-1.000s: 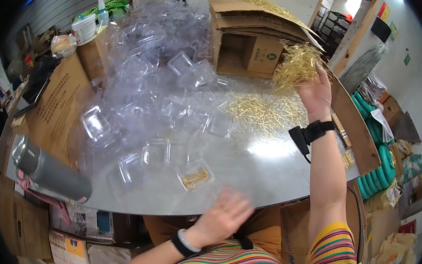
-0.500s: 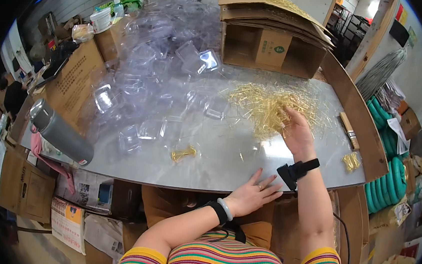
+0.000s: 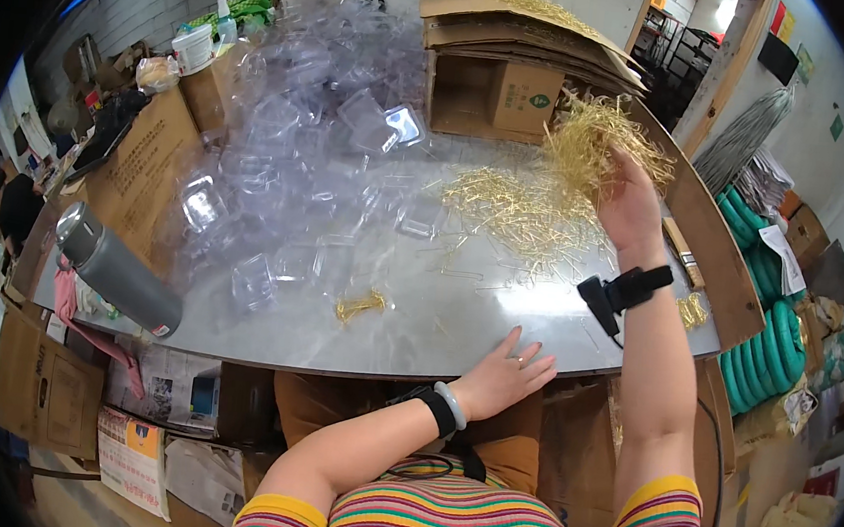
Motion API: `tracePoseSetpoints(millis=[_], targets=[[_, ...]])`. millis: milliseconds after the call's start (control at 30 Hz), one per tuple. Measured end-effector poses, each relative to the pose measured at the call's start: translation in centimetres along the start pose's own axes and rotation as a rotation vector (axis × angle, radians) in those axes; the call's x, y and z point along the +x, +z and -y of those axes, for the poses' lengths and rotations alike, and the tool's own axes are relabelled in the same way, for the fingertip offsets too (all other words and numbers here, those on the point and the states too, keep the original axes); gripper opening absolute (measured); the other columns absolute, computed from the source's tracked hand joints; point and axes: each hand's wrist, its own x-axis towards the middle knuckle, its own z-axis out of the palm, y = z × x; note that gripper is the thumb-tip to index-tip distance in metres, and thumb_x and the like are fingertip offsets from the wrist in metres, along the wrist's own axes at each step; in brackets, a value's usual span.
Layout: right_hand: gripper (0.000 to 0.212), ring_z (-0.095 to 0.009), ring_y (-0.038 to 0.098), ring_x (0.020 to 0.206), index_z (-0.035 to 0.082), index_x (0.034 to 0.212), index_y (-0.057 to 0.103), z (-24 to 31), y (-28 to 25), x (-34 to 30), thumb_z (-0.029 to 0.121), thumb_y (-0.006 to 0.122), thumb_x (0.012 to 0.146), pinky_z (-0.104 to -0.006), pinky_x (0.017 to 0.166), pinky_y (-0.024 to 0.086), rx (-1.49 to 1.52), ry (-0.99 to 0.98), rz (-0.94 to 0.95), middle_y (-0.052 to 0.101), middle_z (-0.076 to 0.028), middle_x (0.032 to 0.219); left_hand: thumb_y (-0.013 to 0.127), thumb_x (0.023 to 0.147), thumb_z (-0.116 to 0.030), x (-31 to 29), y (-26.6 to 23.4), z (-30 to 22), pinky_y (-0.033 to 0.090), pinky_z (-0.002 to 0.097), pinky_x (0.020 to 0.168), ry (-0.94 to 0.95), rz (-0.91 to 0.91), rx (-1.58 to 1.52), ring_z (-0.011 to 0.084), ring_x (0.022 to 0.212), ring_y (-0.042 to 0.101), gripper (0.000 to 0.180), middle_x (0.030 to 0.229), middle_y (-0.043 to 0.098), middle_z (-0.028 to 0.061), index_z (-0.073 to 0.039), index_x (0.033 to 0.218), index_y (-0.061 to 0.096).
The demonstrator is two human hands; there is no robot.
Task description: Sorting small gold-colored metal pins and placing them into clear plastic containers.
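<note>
My right hand (image 3: 632, 204) grips a tangled clump of thin gold wire pieces (image 3: 603, 144), lifted off the metal tabletop (image 3: 416, 333). More gold wire pieces (image 3: 516, 217) lie spread in a loose pile below and left of it. The fingertips of that hand are partly hidden in the clump. At the near edge of the table my left hand (image 3: 504, 379) rests flat with its fingers spread, holding nothing. A small gold wire bundle (image 3: 360, 305) lies to its left, and another gold bundle (image 3: 691, 310) is at the right edge.
Clear plastic boxes (image 3: 302, 143) heap up on the left. A grey bottle (image 3: 115, 272) stands at the left edge. Cardboard boxes (image 3: 527, 97) sit at the back, with gold wire on top. A brush (image 3: 684, 254) lies beside the cardboard side wall (image 3: 733, 271).
My right hand has risen and moved right, lifting a clump of gold wire pieces out of the pile. My left hand stays flat at the table edge. The view has shifted slightly.
</note>
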Motion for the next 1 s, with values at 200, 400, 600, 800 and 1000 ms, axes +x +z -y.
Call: tracePoseSetpoints(millis=[200,400,600,800,1000], targets=[[0.029,-0.022,0.063,0.108,0.003,0.125,0.06,2.1,2.3,1.0,0.02,0.055,0.101,-0.0416,0.093,0.051,0.087,-0.002,0.107,0.067,-0.009,0.119,0.052,0.094,-0.019,-1.0,0.1,1.3,0.023,0.0622,0.116,-0.03,-0.134,-0.065,0.0265,0.136,0.046,0.049,0.146,0.049,0.0063,-0.015,0.142,0.049],[0.042,-0.027,0.058,0.123,0.005,0.144,0.048,1.0,6.0,-0.1,0.025,0.04,0.107,-0.0433,0.101,0.049,-0.017,0.133,0.177,0.059,-0.015,0.137,0.064,0.09,-0.029,-6.4,-2.5,3.0,0.023,0.0646,0.115,-0.101,-0.065,-0.023,0.026,0.14,0.041,0.051,0.145,0.048,0.0056,-0.018,0.139,0.051],[0.039,-0.021,0.062,0.111,0.01,0.141,0.052,-0.2,5.7,0.8,0.024,0.048,0.105,-0.0381,0.098,0.048,-0.075,0.193,0.129,0.063,-0.007,0.127,0.067,0.089,-0.03,-7.1,-3.4,3.5,0.024,0.0657,0.114,-0.193,-0.094,-0.141,0.0286,0.141,0.037,0.056,0.147,0.044,0.0059,-0.023,0.141,0.048],[0.04,-0.019,0.061,0.114,0.003,0.139,0.053,-0.9,4.7,1.3,0.023,0.05,0.104,-0.0344,0.096,0.048,-0.19,0.172,0.086,0.062,-0.008,0.129,0.069,0.088,-0.032,-7.0,-2.8,3.2,0.024,0.0663,0.113,-0.219,-0.107,-0.121,0.0331,0.14,0.037,0.058,0.147,0.044,0.0064,-0.023,0.141,0.048],[0.041,-0.017,0.055,0.122,0.006,0.141,0.052,-0.7,5.4,0.6,0.021,0.052,0.102,-0.0338,0.101,0.044,-0.251,0.144,0.221,0.059,-0.008,0.135,0.07,0.087,-0.032,-6.9,-2.8,3.3,0.026,0.0663,0.112,-0.217,-0.119,-0.125,0.0338,0.139,0.038,0.059,0.147,0.044,0.0069,-0.023,0.141,0.048]])
